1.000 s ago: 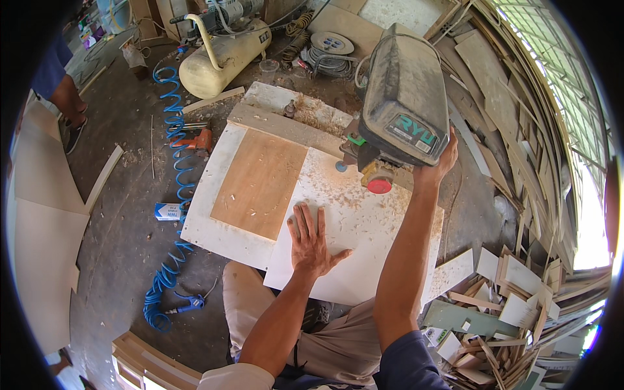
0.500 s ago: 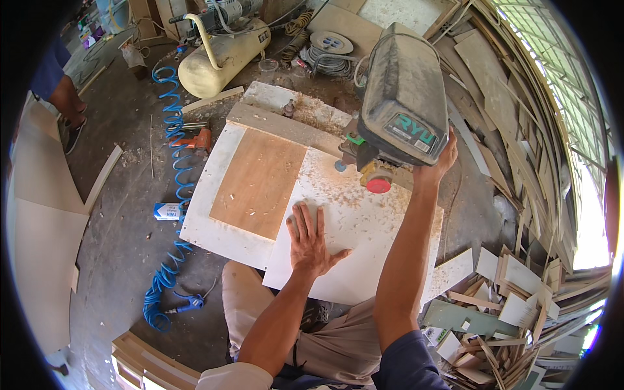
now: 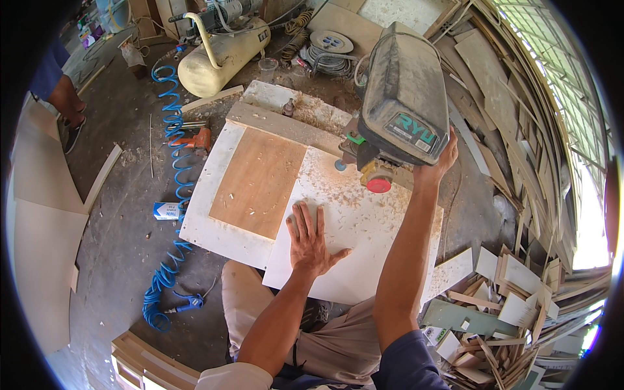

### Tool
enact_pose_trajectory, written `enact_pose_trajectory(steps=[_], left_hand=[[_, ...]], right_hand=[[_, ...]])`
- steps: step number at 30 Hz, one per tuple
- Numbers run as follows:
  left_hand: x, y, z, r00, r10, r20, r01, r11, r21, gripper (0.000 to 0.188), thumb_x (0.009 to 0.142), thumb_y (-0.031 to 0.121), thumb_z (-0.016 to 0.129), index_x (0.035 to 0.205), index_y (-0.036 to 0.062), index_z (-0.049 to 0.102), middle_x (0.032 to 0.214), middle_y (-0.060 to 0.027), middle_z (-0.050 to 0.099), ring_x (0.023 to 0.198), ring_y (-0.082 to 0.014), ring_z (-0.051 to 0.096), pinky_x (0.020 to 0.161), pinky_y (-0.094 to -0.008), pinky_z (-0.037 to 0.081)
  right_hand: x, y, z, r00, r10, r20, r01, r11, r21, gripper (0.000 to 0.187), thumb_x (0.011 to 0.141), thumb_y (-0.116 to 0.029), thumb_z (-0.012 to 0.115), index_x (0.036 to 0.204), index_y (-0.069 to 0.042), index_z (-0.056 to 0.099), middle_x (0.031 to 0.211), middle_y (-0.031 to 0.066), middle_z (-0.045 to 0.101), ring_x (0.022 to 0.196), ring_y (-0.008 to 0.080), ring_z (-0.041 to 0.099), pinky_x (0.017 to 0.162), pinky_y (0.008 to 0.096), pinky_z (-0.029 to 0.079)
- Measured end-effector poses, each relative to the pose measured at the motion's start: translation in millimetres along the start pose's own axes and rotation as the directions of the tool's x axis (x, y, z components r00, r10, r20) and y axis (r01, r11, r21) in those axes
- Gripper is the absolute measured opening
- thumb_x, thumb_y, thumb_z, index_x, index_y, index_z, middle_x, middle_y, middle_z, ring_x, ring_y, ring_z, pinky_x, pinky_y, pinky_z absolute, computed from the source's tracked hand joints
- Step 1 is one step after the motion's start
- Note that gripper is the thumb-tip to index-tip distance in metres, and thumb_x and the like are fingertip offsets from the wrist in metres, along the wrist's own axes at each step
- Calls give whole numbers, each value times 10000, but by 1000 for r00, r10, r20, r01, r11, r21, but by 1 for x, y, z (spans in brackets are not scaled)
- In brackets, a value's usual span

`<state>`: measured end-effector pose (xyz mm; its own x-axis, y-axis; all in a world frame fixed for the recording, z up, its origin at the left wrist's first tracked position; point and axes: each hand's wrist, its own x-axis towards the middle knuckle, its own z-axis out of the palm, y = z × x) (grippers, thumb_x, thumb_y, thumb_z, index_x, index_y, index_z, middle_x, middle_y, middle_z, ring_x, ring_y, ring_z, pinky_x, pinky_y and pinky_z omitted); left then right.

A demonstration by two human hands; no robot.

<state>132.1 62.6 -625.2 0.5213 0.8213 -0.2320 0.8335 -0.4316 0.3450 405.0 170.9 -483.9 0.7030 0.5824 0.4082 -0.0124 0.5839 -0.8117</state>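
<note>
My left hand (image 3: 308,244) lies flat, fingers spread, on a white board (image 3: 338,273) strewn with wood shavings. Beneath that board is a larger white board (image 3: 201,218), with a brown wood panel (image 3: 260,188) at the left. A wooden strip (image 3: 279,133) runs along the far edge. Over the right part stands a bench drill press (image 3: 403,97) with a dusty dark housing and a red round button (image 3: 378,186). My right hand (image 3: 444,159) reaches up against the housing's right side. Its fingers are mostly hidden behind the housing, so any grip cannot be seen.
A coiled blue air hose (image 3: 174,123) with a blow gun (image 3: 190,302) lies left, by an orange tool (image 3: 195,140). A cream compressor (image 3: 224,58) and a cable reel (image 3: 331,44) stand behind. Wood offcuts (image 3: 494,318) pile up right. Another person's leg (image 3: 68,97) shows far left.
</note>
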Motion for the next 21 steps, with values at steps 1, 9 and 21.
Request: enact_pose_trajectory(steps=[1,9,21], left_hand=[[0,0,0,1000,1,-1,-1,1000,0,1346,775,929,443,1622,10,-55,1638,-355,-126,1535,-493,-140,1214,-651,-18],[0,-1,2,1000,2,-8,-3,1000,-6,1340,777,930,438,1623,14,-54,1640,-350,-133,1535,-489,-144,1213,-654,-18],[0,0,0,1000,-6,16,6,1000,-1,1336,777,929,444,1626,22,-48,1643,-342,-136,1537,-480,-150,1216,-648,-24]], right_hand=[[0,0,0,1000,12,-17,-12,1000,1,294,1057,-295,535,1072,-21,642,942,64,687,817,174,693,721,343,580],[0,1,-1,1000,-4,10,4,1000,-12,304,1057,-304,539,1087,-19,642,953,65,689,831,176,697,731,345,582],[-1,4,-5,1000,-13,7,13,1000,-3,315,1057,-315,541,1114,-20,637,974,70,693,853,176,701,745,349,586]])
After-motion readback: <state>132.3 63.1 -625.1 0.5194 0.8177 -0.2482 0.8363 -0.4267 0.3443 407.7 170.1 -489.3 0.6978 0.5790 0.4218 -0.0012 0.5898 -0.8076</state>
